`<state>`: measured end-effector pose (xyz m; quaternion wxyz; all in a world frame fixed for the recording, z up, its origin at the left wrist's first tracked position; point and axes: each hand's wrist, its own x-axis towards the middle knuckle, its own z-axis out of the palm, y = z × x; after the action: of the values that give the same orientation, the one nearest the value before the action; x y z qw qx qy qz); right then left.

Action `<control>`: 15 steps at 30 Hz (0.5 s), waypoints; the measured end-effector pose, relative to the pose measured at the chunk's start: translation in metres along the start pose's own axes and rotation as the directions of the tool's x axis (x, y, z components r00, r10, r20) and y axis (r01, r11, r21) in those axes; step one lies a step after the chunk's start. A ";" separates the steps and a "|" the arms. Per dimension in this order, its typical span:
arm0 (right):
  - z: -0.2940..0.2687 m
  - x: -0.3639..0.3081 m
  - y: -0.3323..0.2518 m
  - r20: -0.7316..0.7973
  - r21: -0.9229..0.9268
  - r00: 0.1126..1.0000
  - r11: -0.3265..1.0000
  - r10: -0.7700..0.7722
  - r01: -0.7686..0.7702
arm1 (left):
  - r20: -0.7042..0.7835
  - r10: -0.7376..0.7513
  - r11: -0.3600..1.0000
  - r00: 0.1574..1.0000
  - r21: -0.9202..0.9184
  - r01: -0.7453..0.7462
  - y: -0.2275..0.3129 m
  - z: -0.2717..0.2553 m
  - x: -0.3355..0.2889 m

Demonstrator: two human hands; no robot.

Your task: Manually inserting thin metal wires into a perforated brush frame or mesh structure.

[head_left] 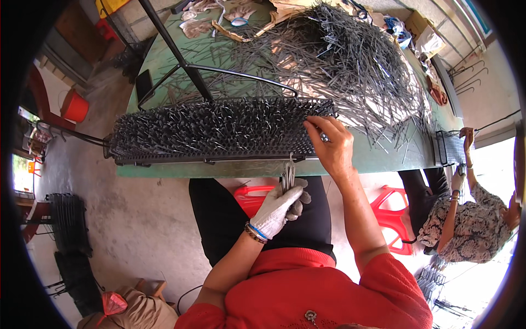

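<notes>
A long black perforated metal rack (181, 159) lies across the table's near edge. Thin dark strips (213, 127) stand upright in it, packed densely over most of its length. My left hand (278, 213), in a whitish knitted glove, is closed round a small bundle of thin grey strips (288, 176), held upright just in front of the rack. Bare and wearing a ring, my right hand (333, 145) is at the rack's right end, its thumb and fingertips drawn together over the holes. Whatever is between those fingertips is too small to make out.
Loose strips form a big heap (361, 52) on the green table (159, 171). A black metal frame (189, 68) rises behind the rack. Gloves (197, 24) lie at the back. At right, another person (466, 219) works at a second rack (452, 148). Red stools (392, 216) stand below.
</notes>
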<state>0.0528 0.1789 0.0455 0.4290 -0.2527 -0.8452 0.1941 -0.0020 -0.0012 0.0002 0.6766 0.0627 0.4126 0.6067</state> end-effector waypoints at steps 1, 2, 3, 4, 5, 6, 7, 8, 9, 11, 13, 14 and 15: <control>-0.001 0.001 0.000 -0.010 -0.016 1.000 1.000 -0.017 0.016 | 0.008 0.010 1.000 1.000 -0.002 -0.010 0.000 0.000 0.000; -0.002 0.002 -0.002 -0.012 -0.015 1.000 1.000 -0.016 0.015 | 0.008 0.009 1.000 1.000 0.000 -0.009 0.000 0.001 0.000; -0.004 0.003 -0.005 -0.010 0.033 0.999 0.999 0.032 -0.032 | 0.002 0.001 1.000 1.000 -0.010 -0.001 0.001 0.001 0.001; -0.006 0.005 -0.008 -0.006 0.082 0.997 0.994 0.080 -0.079 | -0.004 -0.008 1.000 1.000 -0.020 0.008 0.001 0.002 0.001; -0.008 0.007 -0.008 -0.009 0.082 0.997 0.993 0.081 -0.080 | -0.004 -0.009 1.000 1.000 -0.017 0.009 0.001 0.003 0.001; -0.010 0.011 -0.007 0.020 0.092 0.999 0.995 -0.040 0.038 | -0.004 -0.004 1.000 1.000 -0.019 0.004 0.001 0.004 0.001; -0.011 0.013 -0.007 0.048 0.105 0.986 0.982 -0.161 0.155 | -0.005 0.001 1.000 1.000 -0.021 -0.002 0.001 0.004 0.001; -0.012 0.015 -0.008 0.047 0.105 0.986 0.982 -0.160 0.155 | -0.005 0.001 1.000 1.000 -0.019 -0.002 0.001 0.005 0.001; -0.011 0.017 -0.009 0.123 0.069 0.969 0.976 -0.214 0.207 | -0.002 -0.003 1.000 1.000 -0.018 0.003 0.001 0.005 0.001; -0.008 0.019 -0.010 0.200 0.038 0.943 0.964 -0.264 0.262 | 0.001 -0.005 1.000 1.000 -0.016 0.005 0.001 0.004 0.001; -0.003 0.021 -0.009 0.267 -0.078 0.914 0.939 -0.305 0.336 | -0.011 -0.017 1.000 1.000 0.005 0.017 -0.001 0.003 0.002; -0.001 0.022 -0.009 0.267 -0.077 0.913 0.938 -0.308 0.338 | -0.012 -0.015 1.000 1.000 0.004 0.015 0.000 0.003 0.001; 0.001 0.023 -0.010 0.298 -0.115 0.908 0.933 -0.295 0.341 | -0.017 -0.015 1.000 1.000 0.014 0.015 0.000 0.003 0.000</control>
<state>0.0379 0.1841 0.0650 0.3109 -0.1162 -0.9395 0.0843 -0.0003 0.0004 0.0019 0.6772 0.0591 0.4230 0.5992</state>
